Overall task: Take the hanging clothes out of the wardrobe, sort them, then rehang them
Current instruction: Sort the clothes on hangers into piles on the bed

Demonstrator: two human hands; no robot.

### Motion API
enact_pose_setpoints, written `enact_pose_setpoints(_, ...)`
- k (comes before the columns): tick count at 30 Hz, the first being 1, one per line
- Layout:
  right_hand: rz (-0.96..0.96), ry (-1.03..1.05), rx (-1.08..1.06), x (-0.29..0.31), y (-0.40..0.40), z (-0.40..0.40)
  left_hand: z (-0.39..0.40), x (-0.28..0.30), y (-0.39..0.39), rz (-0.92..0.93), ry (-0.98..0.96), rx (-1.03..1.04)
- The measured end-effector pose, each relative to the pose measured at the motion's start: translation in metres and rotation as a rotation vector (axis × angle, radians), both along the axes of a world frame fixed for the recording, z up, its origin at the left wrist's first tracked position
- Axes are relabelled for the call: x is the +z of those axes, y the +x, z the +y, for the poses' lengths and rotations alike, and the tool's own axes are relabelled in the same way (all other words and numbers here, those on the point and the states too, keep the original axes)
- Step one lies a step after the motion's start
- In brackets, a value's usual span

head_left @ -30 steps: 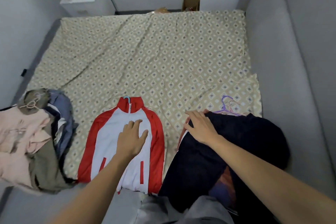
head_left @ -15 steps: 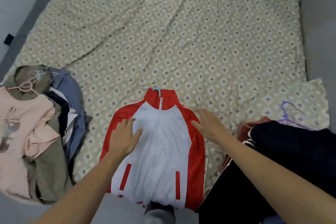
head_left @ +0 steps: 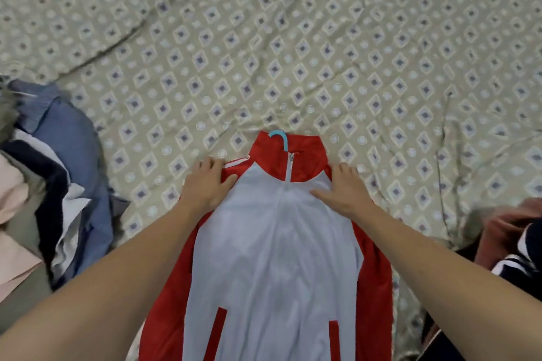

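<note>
A red and white zip jacket (head_left: 272,258) lies face up on the patterned bed sheet (head_left: 293,53), collar pointing away from me. A blue hanger hook (head_left: 279,138) sticks out of its red collar. My left hand (head_left: 205,184) lies flat on the jacket's left shoulder, fingers spread. My right hand (head_left: 343,190) lies flat on the right shoulder, thumb over the white chest panel. Neither hand grips the cloth.
A pile of clothes (head_left: 50,184) in blue, navy, white and pink lies at the left edge. Dark and reddish clothes (head_left: 516,243) lie heaped at the right edge. The sheet beyond the collar holds only wrinkles.
My right hand left the dark pile and came onto the jacket. Both hands slid up from the chest to the shoulders. The camera has dipped closer to the bed.
</note>
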State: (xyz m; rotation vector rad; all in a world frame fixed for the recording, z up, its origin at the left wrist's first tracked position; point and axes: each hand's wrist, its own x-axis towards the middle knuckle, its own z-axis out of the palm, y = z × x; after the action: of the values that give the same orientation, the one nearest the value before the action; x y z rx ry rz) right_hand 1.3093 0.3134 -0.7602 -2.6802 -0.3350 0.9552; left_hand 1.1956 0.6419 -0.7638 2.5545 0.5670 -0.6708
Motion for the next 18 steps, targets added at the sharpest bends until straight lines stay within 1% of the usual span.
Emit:
enact_pose_setpoints(2, 0.009, 0.030, -0.022, -0.003, -0.001, 0.002, -0.001, -0.004, 0.000, 0.018, 0.045, -0.016)
enact_pose_setpoints(5, 0.067, 0.101, -0.024, 0.004, 0.000, 0.004, -0.004, -0.001, 0.002, 0.058, 0.037, -0.030)
enact_pose_setpoints(7, 0.108, 0.120, -0.025, 0.011, 0.001, 0.003, -0.004, 0.004, 0.002, 0.101, -0.035, -0.014)
enact_pose_setpoints(9, 0.119, 0.128, -0.040, 0.021, 0.005, 0.003, -0.004, 0.012, 0.000, 0.129, -0.147, 0.022)
enact_pose_setpoints(13, 0.104, 0.157, -0.107, 0.056, 0.018, -0.004, -0.003, 0.047, 0.000, 0.027, -0.278, 0.073)
enact_pose_setpoints(18, 0.141, 0.269, -0.048, 0.133, 0.021, -0.010, 0.001, 0.118, -0.008, -0.058, -0.317, 0.089)
